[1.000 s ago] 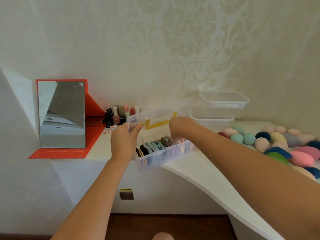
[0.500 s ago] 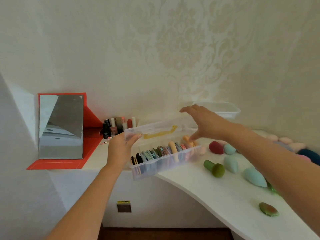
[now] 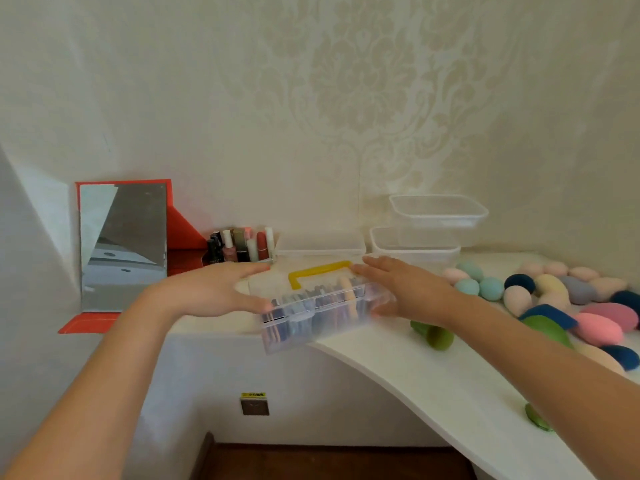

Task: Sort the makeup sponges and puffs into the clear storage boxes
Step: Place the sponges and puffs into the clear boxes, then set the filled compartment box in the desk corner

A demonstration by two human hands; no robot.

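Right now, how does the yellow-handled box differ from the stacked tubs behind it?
The handled box has its lid down and is packed with puffs; the stacked tubs are open and look empty. The handled box sits at the shelf edge; the stacked tubs stand further back. Both are clear plastic.

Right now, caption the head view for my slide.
Sorting scene: left hand and right hand rest flat on top of the clear puff box; loose sponges lie on the counter to its right.

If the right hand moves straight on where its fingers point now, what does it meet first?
Probably the yellow handle on the clear box: the fingertips of the right hand lie almost at its end.
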